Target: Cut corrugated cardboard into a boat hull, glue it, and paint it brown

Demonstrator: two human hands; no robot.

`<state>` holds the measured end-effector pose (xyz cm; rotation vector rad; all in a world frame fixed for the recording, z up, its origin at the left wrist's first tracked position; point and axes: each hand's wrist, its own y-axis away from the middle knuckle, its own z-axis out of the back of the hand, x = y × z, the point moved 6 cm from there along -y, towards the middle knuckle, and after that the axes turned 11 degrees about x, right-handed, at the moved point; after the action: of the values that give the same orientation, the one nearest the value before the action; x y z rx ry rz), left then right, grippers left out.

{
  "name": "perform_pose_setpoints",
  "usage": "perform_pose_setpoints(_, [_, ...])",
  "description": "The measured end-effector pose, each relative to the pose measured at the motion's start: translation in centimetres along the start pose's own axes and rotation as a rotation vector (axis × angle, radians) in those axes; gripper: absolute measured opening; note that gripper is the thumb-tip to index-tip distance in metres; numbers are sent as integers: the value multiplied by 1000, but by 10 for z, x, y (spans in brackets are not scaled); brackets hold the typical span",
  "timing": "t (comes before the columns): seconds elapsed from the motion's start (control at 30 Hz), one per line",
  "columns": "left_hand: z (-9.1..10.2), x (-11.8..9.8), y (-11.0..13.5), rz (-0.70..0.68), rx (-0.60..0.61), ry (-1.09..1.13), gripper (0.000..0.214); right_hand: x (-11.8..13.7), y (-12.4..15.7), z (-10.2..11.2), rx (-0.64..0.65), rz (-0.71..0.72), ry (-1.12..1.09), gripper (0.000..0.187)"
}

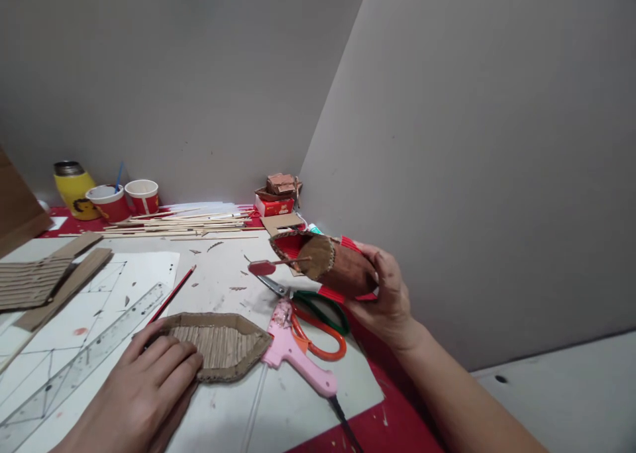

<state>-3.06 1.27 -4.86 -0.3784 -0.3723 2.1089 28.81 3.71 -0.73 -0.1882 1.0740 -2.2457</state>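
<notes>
My right hand (390, 301) is closed around one end of a small model boat (348, 267), raised and tilted above the table. That boat has a red inside, a brown rounded canopy and a thin oar (262, 267) sticking out to the left. My left hand (149, 380) grips the left end of an unpainted cardboard boat (223, 344) lying on the table, its fingers over the rim and its thumb hidden. Touching or very near this boat's pointed tip is a pink glue gun (298, 357). Scissors (320, 334) with orange and green handles lie beyond the gun, partly under the raised boat.
A clear ruler (84, 357), a red pencil (173, 293) and cardboard strips (64, 284) lie left on a drawn sheet. Behind are wooden sticks (199, 224), two paper cups (143, 197), a yellow bottle (74, 191) and another model boat (279, 187) on a red box. Walls stand close behind and right.
</notes>
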Motion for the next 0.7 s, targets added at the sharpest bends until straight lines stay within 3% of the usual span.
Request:
perform_pose_setpoints(0.43, [-8, 5, 7, 27, 10, 25, 26, 21, -6, 6, -43, 164, 20, 92])
perform_pose_setpoints(0.7, [-8, 6, 6, 21, 11, 34, 26, 28, -10, 9, -19, 177, -12, 89])
